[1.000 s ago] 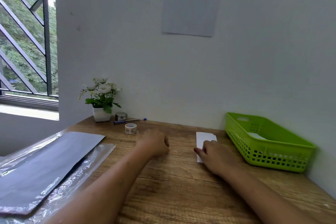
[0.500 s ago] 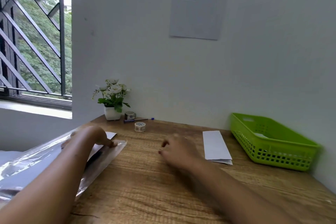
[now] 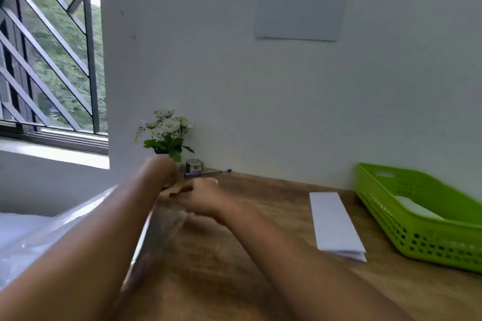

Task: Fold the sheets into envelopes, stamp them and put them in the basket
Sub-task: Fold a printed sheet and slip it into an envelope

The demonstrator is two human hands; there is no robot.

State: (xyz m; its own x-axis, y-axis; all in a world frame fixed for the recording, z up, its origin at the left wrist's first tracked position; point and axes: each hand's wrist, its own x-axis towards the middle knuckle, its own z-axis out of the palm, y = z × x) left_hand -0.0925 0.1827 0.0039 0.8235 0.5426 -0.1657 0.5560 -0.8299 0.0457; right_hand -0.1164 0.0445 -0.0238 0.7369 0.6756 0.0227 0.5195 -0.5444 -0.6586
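A folded white sheet [image 3: 336, 224] lies on the wooden table [image 3: 260, 268], just left of the green basket [image 3: 427, 245]. Something white [image 3: 414, 207] lies inside the basket. A clear plastic sleeve [image 3: 161, 232] holding sheets lies at the left under my left arm. Both hands meet at its far end, near the flower pot. My left hand [image 3: 163, 174] is blurred and partly hidden. My right hand [image 3: 202, 198] has its fingers curled toward the sleeve's end, and blur hides what they hold. The sticker roll is hidden behind my right hand.
A small pot of white flowers [image 3: 167, 135] stands at the back by the wall, with a tape roll [image 3: 193, 165] and a blue pen [image 3: 206, 172] beside it. A barred window is at the left, and a paper notice [image 3: 302, 0] hangs on the wall.
My right hand left the folded sheet and crossed left to the sleeve's far end. My left hand went to the sleeve, then forward toward the flower pot. The view panned left.
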